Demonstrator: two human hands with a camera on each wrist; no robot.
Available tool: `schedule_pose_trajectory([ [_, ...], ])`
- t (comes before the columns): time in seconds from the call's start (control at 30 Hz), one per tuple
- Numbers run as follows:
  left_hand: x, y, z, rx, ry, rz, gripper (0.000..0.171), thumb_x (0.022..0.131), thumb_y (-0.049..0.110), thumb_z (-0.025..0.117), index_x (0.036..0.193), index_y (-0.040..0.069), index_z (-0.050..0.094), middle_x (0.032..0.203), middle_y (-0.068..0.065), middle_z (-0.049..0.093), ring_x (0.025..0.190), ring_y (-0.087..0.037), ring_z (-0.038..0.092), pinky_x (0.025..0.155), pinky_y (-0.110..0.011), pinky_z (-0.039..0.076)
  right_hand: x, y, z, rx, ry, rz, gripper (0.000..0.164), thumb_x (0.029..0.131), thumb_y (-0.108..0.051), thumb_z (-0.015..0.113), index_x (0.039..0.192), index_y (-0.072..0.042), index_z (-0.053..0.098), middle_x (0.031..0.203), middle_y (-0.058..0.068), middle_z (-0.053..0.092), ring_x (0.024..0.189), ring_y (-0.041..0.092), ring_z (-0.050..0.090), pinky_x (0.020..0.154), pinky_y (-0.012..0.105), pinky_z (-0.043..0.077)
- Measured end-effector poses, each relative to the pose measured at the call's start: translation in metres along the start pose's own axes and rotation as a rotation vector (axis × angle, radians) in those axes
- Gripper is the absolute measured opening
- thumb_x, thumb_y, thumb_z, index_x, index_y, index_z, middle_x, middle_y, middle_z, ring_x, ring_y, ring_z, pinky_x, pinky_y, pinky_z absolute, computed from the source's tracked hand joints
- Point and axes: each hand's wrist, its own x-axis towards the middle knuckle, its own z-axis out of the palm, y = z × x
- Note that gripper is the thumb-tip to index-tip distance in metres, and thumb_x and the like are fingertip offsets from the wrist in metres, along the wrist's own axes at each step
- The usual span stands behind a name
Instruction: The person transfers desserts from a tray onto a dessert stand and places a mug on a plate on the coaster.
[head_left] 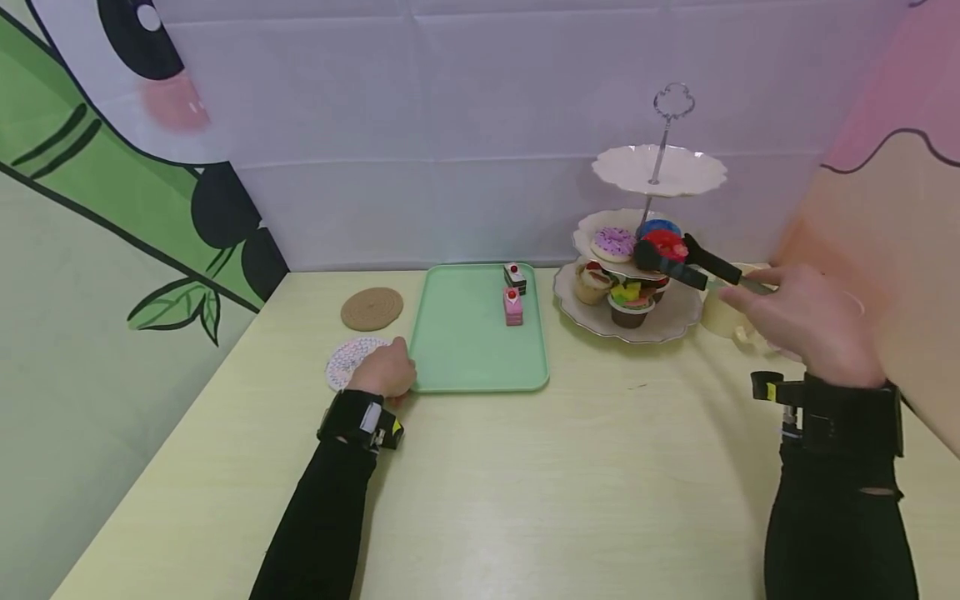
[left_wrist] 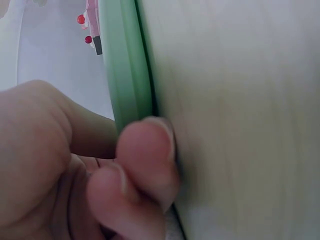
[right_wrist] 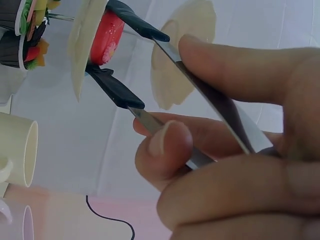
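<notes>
R hand (head_left: 813, 321): tongs (right_wrist: 116, 90) rnd red treat (right_wrist: 106, 39)

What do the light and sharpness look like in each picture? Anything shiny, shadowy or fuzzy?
Head view: soft light, a faint shadow left of the right sleeve, pale sheen on the table near the bottom edge; left wrist view: everything lies sideways, the left hand looms large, the table's grain looks soft; right wrist view: also sideways, with pale reflections on the metal tongs.
</notes>
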Motion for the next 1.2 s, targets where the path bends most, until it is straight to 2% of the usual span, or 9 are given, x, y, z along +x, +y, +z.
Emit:
schedule_pose_trajectory([
  [0.1, 0.0016, -0.0018, 0.0007, -0.01, -0.003, 0.007, 0.039, 0.107, 0.014, 0.039, 0.135, -0.013, 0.037, 0.063, -0.012, 0.063, 0.047, -0.021, 0.059, 0.05, -0.031, 0.045, 0.0, -0.0015, -0.0003, -0.025, -0.011, 0.0, 0.09, 0.098, -0.071, 0.036, 0.149, 0.003, 0.043, 0.137, 0.034, 0.048, 0.082, 0.036, 0.063, 0.065, 0.049, 0.042],
  [0.37, 0.0026, -0.0034, 0.0009, -0.02, -0.002, 0.016, 0.04, 0.106, 0.013, 0.038, 0.136, -0.013, 0.037, 0.061, -0.011, 0.063, 0.046, -0.022, 0.058, 0.049, -0.031, 0.044, -0.0012, -0.0025, 0.0004, 0.003, 0.029, -0.006, 0.092, 0.098, -0.072, 0.037, 0.146, 0.006, 0.045, 0.125, 0.031, 0.056, 0.085, 0.039, 0.06, 0.066, 0.048, 0.04],
  [0.63, -0.0001, -0.0005, 0.0, -0.013, 0.004, -0.001, 0.038, 0.107, 0.014, 0.039, 0.134, -0.012, 0.038, 0.061, -0.012, 0.063, 0.046, -0.021, 0.058, 0.048, -0.03, 0.044, -0.001, -0.0022, -0.0005, 0.02, 0.041, -0.016, 0.092, 0.097, -0.071, 0.039, 0.145, 0.007, 0.047, 0.141, 0.036, 0.047, 0.1, 0.045, 0.057, 0.07, 0.049, 0.042],
  [0.7, -0.0006, -0.0001, -0.0001, -0.011, 0.004, -0.007, 0.038, 0.107, 0.015, 0.039, 0.134, -0.012, 0.038, 0.061, -0.012, 0.063, 0.046, -0.021, 0.058, 0.048, -0.03, 0.044, -0.0009, -0.0022, -0.0005, 0.023, 0.041, -0.016, 0.091, 0.097, -0.071, 0.04, 0.145, 0.006, 0.047, 0.138, 0.035, 0.05, 0.097, 0.043, 0.058, 0.069, 0.049, 0.042],
  [0.83, -0.0006, 0.0001, 0.0004, -0.008, 0.003, -0.012, 0.037, 0.107, 0.015, 0.038, 0.134, -0.012, 0.038, 0.062, -0.012, 0.063, 0.047, -0.021, 0.058, 0.048, -0.03, 0.043, 0.0005, -0.0024, 0.0005, 0.016, 0.03, -0.002, 0.092, 0.096, -0.073, 0.037, 0.149, 0.002, 0.045, 0.117, 0.028, 0.061, 0.079, 0.032, 0.063, 0.069, 0.052, 0.038],
  [0.97, -0.0005, -0.0001, 0.0009, -0.011, 0.001, -0.014, 0.038, 0.107, 0.014, 0.039, 0.135, -0.012, 0.037, 0.063, -0.012, 0.063, 0.047, -0.021, 0.057, 0.048, -0.03, 0.043, 0.0034, -0.0027, 0.0023, -0.002, 0.023, 0.012, 0.094, 0.095, -0.076, 0.034, 0.15, -0.001, 0.044, 0.109, 0.025, 0.063, 0.069, 0.027, 0.064, 0.068, 0.056, 0.036],
  [1.1, -0.0001, -0.0006, 0.0014, -0.009, 0.003, -0.013, 0.038, 0.107, 0.014, 0.039, 0.135, -0.012, 0.037, 0.063, -0.012, 0.063, 0.047, -0.021, 0.057, 0.049, -0.03, 0.044, 0.0067, -0.0028, 0.0037, -0.015, 0.022, 0.016, 0.095, 0.095, -0.077, 0.032, 0.15, 0.0, 0.043, 0.108, 0.028, 0.063, 0.071, 0.032, 0.065, 0.071, 0.068, 0.032],
  [1.2, 0.0001, -0.0009, 0.002, -0.01, 0.003, -0.011, 0.037, 0.107, 0.014, 0.039, 0.134, -0.012, 0.037, 0.063, -0.012, 0.063, 0.047, -0.021, 0.058, 0.049, -0.03, 0.044, 0.0079, -0.0028, 0.0048, -0.019, 0.023, 0.019, 0.096, 0.095, -0.077, 0.032, 0.15, 0.0, 0.043, 0.118, 0.032, 0.06, 0.089, 0.044, 0.062, 0.072, 0.073, 0.027],
])
